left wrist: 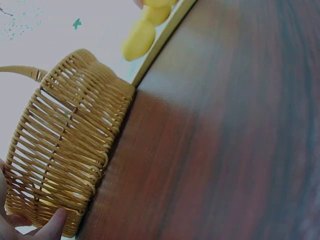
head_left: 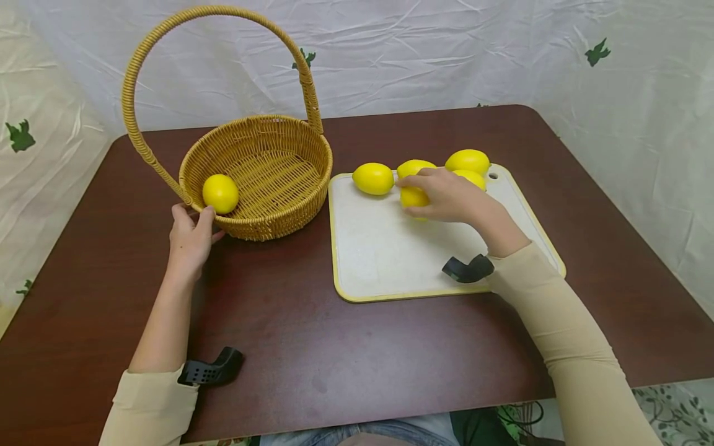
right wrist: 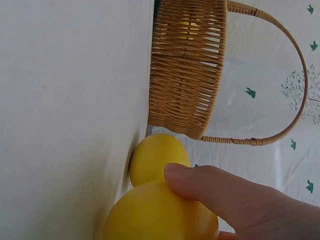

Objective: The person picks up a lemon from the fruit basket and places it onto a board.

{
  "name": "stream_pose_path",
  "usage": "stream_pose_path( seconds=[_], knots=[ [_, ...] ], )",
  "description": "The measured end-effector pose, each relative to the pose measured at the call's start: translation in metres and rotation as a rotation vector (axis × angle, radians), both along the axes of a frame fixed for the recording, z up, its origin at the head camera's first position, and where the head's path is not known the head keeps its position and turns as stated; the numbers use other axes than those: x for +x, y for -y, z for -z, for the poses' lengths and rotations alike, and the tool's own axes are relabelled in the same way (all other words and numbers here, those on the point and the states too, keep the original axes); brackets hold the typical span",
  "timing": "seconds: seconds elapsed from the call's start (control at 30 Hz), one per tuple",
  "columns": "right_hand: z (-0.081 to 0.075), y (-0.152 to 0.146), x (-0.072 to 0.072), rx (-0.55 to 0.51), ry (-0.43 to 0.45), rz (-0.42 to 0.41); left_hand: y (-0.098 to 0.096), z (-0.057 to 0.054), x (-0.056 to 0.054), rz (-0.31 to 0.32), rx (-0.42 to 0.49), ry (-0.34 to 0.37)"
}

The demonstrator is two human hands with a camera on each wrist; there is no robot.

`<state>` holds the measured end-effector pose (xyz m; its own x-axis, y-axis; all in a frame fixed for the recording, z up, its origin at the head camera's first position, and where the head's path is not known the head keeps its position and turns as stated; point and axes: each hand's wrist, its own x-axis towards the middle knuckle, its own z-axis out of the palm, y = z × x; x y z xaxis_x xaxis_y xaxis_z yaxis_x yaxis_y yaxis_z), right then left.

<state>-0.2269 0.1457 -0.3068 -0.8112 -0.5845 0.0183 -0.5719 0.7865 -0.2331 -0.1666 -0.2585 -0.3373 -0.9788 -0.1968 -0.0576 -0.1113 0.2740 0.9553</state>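
Note:
On the left of the table stands a wicker basket (head_left: 262,226) with a tall arched handle; one lemon (head_left: 220,194) lies inside it. My left hand (head_left: 189,238) grips the basket's near left side, at the foot of the handle. Over the white cutting board (head_left: 379,260), my right hand (head_left: 452,197) holds a lemon (right wrist: 155,212), with its thumb pressed on the fruit. Another lemon (head_left: 374,179) rests to the left of that hand, and several more, including a lemon (head_left: 468,161) at the back, lie behind it. My right hand partly covers them.
The dark brown table (head_left: 290,347) carries both the basket and the yellow-edged board. White cloth (head_left: 424,56) with green leaf shapes hangs behind the table and at its sides. The basket's handle (head_left: 220,11) arches high above its rim.

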Motion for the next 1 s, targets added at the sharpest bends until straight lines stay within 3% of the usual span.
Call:
stream_pose_path(
  seconds=[1.0],
  knots=[
    [-0.0054,0.0005,0.0007,-0.006,-0.036,0.025,-0.0004,0.0004,-0.0001,0.001,0.009,0.001]
  ],
)
